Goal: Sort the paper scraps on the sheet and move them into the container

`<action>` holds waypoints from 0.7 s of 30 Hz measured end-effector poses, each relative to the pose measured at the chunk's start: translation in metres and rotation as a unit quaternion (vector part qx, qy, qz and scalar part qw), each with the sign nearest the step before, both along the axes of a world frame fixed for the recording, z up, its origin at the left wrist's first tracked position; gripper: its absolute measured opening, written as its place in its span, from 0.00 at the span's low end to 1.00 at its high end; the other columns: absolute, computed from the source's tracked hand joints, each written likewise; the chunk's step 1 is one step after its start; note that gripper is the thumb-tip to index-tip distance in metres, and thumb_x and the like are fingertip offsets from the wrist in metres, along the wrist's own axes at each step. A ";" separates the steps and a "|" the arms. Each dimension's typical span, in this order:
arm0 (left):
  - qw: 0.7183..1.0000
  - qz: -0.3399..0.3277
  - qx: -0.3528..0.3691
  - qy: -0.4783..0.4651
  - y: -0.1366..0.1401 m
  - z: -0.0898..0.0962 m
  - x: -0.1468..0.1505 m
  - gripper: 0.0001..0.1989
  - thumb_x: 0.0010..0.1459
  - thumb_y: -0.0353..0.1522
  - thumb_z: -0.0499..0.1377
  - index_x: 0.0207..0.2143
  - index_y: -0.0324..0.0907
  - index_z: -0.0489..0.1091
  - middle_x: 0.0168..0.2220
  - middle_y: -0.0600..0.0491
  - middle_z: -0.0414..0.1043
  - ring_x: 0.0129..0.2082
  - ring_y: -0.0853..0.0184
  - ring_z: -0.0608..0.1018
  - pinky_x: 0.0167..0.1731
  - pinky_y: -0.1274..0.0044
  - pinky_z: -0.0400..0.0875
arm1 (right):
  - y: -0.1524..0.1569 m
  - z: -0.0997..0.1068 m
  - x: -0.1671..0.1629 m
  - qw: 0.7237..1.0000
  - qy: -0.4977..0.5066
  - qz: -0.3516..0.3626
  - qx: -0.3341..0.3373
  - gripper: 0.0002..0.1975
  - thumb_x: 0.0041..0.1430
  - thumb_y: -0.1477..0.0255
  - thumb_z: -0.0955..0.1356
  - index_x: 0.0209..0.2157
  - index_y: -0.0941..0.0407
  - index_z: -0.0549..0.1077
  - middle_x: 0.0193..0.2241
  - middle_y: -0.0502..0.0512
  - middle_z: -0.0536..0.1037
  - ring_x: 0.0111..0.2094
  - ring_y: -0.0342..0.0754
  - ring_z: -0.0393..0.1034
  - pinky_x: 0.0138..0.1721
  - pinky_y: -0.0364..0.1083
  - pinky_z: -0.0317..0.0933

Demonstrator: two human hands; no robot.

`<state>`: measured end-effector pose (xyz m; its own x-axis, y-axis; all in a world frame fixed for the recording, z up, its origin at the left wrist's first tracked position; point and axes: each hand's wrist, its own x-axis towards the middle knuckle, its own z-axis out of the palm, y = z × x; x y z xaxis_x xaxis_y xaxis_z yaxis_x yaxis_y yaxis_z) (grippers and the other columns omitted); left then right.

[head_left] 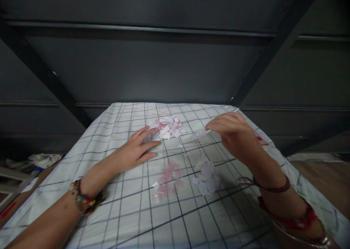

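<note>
My left hand (pixel 138 148) rests with its fingers apart at the left edge of a pile of torn white and pink paper scraps (pixel 168 127). My right hand (pixel 232 132) is closed, pinching a thin, see-through piece of plastic (pixel 195 135) that reaches left towards the pile. Whether the plastic is a bag or a sheet I cannot tell. Nearer to me lie a small heap of pink translucent scraps (pixel 168 179) and, right of it, a heap of white paper scraps (pixel 208 177). A loose white scrap (pixel 180 146) lies between the far pile and the heaps.
A white cloth with dark grid lines (pixel 131 209) covers the table. Dark grey panels (pixel 153 70) rise behind its far edge. At the lower left stand a pale wooden frame (pixel 13 183) and a crumpled plastic bag (pixel 45 160). Something red (pixel 261 138) lies beyond my right wrist.
</note>
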<state>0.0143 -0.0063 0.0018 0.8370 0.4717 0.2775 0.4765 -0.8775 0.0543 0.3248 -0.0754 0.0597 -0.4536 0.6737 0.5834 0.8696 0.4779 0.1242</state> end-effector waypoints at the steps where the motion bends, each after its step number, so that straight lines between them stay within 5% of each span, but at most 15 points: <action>1: 1.000 -0.001 0.000 -0.001 0.000 0.000 0.000 0.18 0.63 0.40 0.49 0.52 0.43 0.65 0.62 0.45 0.48 0.62 0.51 0.49 0.56 0.56 0.52 | 0.000 0.000 0.000 1.000 -0.007 0.002 -0.012 0.19 0.46 0.90 0.56 0.28 0.55 0.71 0.27 0.50 0.76 0.33 0.48 0.68 0.39 0.49 0.59; 9: 1.000 0.001 0.003 0.004 0.000 0.000 0.000 0.18 0.63 0.40 0.49 0.52 0.43 0.66 0.62 0.45 0.48 0.62 0.51 0.49 0.57 0.57 0.52 | -0.005 0.002 0.015 0.998 0.045 0.035 -0.007 0.19 0.49 0.87 0.56 0.29 0.54 0.71 0.29 0.52 0.77 0.35 0.47 0.70 0.40 0.50 0.61; 14: 1.000 0.006 0.003 -0.005 0.000 0.000 -0.002 0.17 0.63 0.39 0.50 0.51 0.43 0.66 0.62 0.46 0.49 0.62 0.52 0.49 0.57 0.57 0.52 | -0.006 0.005 0.017 0.993 0.052 0.088 -0.065 0.19 0.47 0.87 0.56 0.28 0.54 0.72 0.26 0.50 0.77 0.31 0.45 0.71 0.38 0.49 0.63; 21: 0.999 0.032 0.020 0.004 0.001 0.004 -0.003 0.18 0.63 0.39 0.49 0.50 0.41 0.67 0.60 0.44 0.51 0.61 0.50 0.51 0.57 0.57 0.53 | -0.007 0.001 -0.001 0.999 0.026 0.023 0.020 0.19 0.49 0.88 0.56 0.31 0.55 0.71 0.27 0.51 0.76 0.32 0.47 0.68 0.35 0.48 0.60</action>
